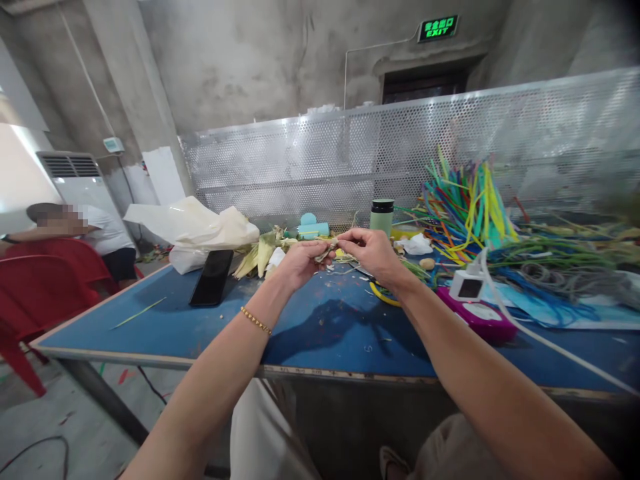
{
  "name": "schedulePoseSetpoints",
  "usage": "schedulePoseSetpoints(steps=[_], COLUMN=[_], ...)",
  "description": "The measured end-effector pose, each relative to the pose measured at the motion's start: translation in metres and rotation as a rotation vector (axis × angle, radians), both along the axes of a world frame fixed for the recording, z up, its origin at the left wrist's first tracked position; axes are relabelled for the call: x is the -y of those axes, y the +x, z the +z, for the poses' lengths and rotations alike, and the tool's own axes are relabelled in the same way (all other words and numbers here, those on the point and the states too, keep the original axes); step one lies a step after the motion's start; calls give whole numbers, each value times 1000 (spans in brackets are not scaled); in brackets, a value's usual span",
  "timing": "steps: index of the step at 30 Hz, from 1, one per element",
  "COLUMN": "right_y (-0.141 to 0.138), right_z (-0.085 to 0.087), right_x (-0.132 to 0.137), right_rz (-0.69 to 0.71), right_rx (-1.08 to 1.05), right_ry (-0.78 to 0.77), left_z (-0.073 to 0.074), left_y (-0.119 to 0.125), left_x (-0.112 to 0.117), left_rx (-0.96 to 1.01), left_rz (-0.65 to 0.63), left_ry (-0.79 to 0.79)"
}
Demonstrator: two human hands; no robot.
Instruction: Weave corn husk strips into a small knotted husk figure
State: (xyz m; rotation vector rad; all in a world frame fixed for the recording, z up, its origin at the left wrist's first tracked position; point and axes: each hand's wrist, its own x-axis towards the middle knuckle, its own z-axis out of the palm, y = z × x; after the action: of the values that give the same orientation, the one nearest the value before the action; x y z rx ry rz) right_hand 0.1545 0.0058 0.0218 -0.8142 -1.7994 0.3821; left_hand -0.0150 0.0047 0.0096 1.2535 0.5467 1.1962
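Both my hands are raised over the blue table (165,327) and meet in the middle. My left hand (300,263) is closed round one end of a small bundle of dry, pale husk strips (327,252). My right hand (373,252) pinches the other end of the same bundle with thumb and fingertips. A beaded bracelet (256,321) circles my left wrist. Behind the hands lies a pile of yellow-green husks (263,253).
A black phone (213,277) lies at the left, next to white plastic bags (200,227). A green cup (382,215) stands behind. Colourful strips (465,200) and cords (550,267) crowd the right, with a white charger on a pink device (477,307). A seated person (100,233) and red chairs (45,280) are far left.
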Motion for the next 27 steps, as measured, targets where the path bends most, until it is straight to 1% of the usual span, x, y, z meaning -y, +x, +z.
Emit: schedulePoseSetpoints(steps=[2, 4, 11, 16, 18, 20, 22, 23, 25, 27], right_y=[0, 0, -5, -6, -6, -6, -5, -5, -4, -4], right_z=[-1, -1, -2, -4, -5, -5, -5, -5, -4, -3], right_x=[-1, -1, 4, 2, 1, 0, 0, 1, 1, 1], right_rz=[41, 51, -7, 46, 38, 32, 46, 61, 92, 113], right_rx=[-73, -104, -66, -98, -89, -71, -59, -59, -86, -144], right_ry=[-35, -50, -49, -77, -70, -63, -70, -76, -87, -99], left_z=[1, 1, -1, 0, -2, -3, -4, -4, -2, 0], left_y=[0, 0, 3, 3, 4, 5, 6, 6, 6, 5], left_x=[1, 2, 2, 2, 1, -1, -2, -2, -1, 1], left_rx=[-2, -16, -38, -63, -97, -133, -144, -143, -131, -112], left_rz=[-21, -32, -1, 15, 55, 126, 187, 195, 161, 101], left_ry=[1, 3, 7, 76, 118, 168, 212, 229, 229, 192])
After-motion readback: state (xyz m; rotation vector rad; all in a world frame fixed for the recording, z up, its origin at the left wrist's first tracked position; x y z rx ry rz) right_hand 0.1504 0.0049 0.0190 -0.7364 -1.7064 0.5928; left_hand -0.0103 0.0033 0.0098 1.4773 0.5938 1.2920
